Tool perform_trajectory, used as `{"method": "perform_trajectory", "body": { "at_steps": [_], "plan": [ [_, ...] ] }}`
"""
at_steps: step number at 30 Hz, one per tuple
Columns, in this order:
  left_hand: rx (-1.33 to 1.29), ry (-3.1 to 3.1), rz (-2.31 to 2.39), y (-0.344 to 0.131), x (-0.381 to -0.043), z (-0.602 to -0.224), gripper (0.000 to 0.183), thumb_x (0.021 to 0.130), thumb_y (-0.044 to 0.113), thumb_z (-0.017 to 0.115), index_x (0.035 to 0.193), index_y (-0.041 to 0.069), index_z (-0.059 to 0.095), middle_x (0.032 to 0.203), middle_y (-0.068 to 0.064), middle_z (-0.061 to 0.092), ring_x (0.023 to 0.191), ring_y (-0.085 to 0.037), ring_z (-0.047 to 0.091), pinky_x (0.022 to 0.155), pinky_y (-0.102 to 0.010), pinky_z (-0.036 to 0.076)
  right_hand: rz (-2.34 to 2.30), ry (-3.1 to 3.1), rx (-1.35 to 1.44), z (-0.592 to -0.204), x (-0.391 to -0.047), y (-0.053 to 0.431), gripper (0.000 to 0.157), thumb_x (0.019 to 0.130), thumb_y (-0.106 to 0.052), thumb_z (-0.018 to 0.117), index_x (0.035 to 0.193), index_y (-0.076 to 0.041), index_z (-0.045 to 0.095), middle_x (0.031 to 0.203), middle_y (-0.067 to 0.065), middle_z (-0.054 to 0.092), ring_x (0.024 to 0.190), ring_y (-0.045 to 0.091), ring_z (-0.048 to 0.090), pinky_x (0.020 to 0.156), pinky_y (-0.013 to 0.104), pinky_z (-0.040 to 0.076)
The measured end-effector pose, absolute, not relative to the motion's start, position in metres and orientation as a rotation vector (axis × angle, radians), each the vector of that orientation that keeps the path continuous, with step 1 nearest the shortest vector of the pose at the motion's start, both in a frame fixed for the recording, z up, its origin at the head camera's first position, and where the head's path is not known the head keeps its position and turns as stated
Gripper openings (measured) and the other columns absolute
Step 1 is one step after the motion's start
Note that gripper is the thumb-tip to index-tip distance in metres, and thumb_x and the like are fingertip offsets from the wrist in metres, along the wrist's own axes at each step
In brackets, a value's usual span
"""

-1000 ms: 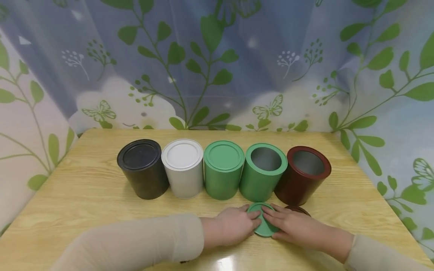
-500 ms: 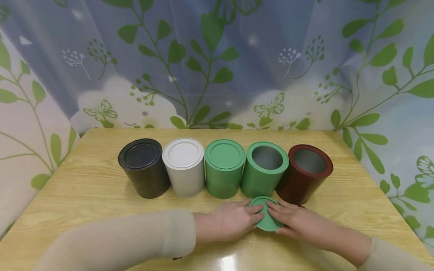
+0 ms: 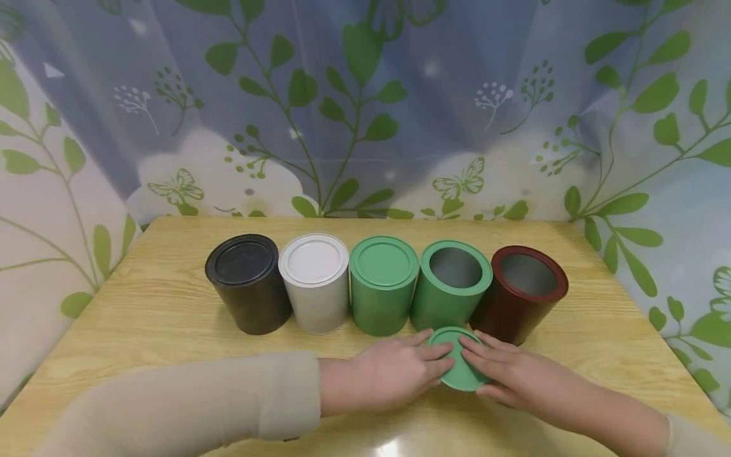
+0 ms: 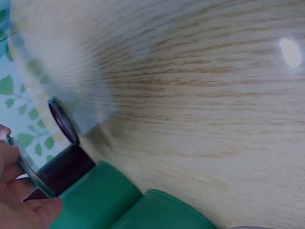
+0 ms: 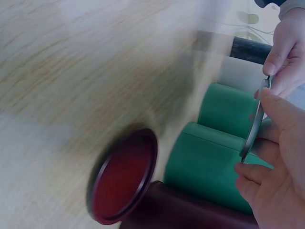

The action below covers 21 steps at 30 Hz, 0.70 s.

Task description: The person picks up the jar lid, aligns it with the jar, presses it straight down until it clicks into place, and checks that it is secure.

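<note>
Both hands pinch a round green lid (image 3: 465, 374) off the table, just in front of the open green can (image 3: 442, 308). My left hand (image 3: 394, 373) holds its left edge, fingers on top and thumb at the edge. On the opposite edge is my right hand (image 3: 531, 384); the right wrist view shows its thumb and fingers on either side of the lid (image 5: 256, 125). A dark red lid (image 5: 121, 183) lies on the table by the dark red can (image 5: 171, 210); the right hand hides it in the head view.
Left of the open green can stand a closed green can (image 3: 381, 308), a white can (image 3: 318, 304) and a black can (image 3: 257, 304), lids on. The open dark red can (image 3: 502, 317) is at the row's right end. A leaf-patterned curtain (image 3: 320, 127) hangs behind the wooden table (image 3: 143, 317).
The green lid, in both hands, has come up off the table and moved slightly right and toward the cans. The dark red lid is now covered in the head view.
</note>
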<state>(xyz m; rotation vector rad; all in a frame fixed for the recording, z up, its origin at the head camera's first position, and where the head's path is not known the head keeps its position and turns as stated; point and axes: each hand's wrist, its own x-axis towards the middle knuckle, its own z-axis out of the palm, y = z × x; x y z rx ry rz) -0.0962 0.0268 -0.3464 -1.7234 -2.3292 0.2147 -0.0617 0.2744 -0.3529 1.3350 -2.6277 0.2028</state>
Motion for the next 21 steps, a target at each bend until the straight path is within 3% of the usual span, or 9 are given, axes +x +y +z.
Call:
{"method": "perform_trajectory", "body": {
  "at_steps": [10,21],
  "plan": [
    [-1.646,-2.284,0.053,0.023,-0.095,-0.332,0.036,0.096,0.029,0.053,0.129,0.016,0.058,0.134,0.0,0.052,0.117,-0.024,0.053,0.09,-0.027,0.047,0.228,-2.597,1.313,-0.335,-0.06,0.277,0.053,0.088,-0.032,0.064,0.13,-0.002,0.054,0.136,0.009,0.049,0.129,0.022,0.04,0.08,0.037,0.053],
    [-1.631,-2.241,0.007,0.021,-0.094,-0.323,0.035,0.095,0.027,0.054,0.128,0.015,0.058,0.133,0.0,0.053,0.118,-0.025,0.052,0.095,-0.027,0.042,0.182,-2.547,1.303,-0.316,-0.056,0.276,0.053,0.086,-0.033,0.066,0.129,-0.005,0.056,0.136,0.008,0.049,0.13,0.019,0.038,0.087,0.029,0.049]
  ]
}}
